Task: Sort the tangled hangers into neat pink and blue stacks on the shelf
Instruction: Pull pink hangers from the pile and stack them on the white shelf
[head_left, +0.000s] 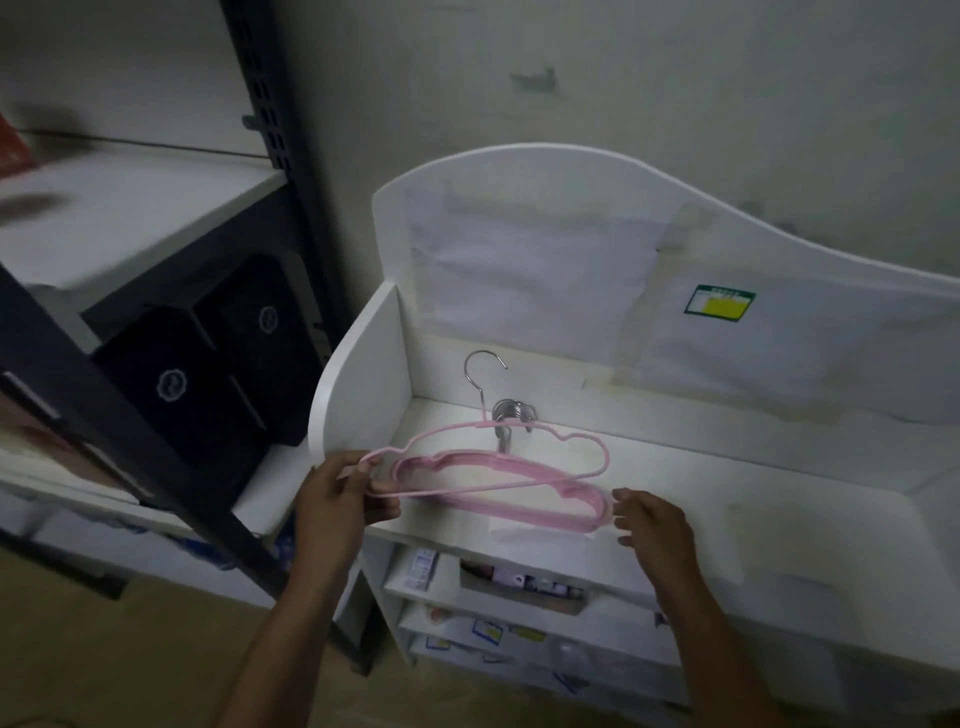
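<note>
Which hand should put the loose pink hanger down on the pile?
Probably left: the left hand already pinches the single pink hanger above the pink stack; the right hand is open beside the stack.

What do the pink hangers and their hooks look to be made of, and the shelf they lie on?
Pink hangers: thin wire-like frames with a matte, slightly fuzzy pink coat, probably velvet flocking or plastic; the blur leaves it open.
Hooks: bare shiny silver, evidently metal, catching the light.
Shelf: flat white board with a smooth painted or laminated finish, yellowed and stained at the back.
</note>
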